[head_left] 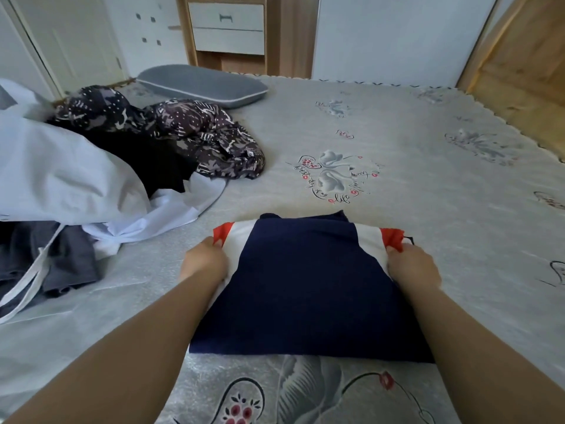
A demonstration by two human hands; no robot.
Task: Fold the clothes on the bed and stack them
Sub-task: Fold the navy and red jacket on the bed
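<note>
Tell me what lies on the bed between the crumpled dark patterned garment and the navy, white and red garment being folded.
In the head view, only bare grey floral bedsheet separates the patterned garment from the navy garment.

Bedspread motif: curved script ran round a grey flower print; only the word "life" could be read (the other words were too small and twisted to make out).
Other bedspread prints: no legible writing.
Clothes on the bed: no readable label or brand.
Drawer unit: no text, only a handle.
</note>
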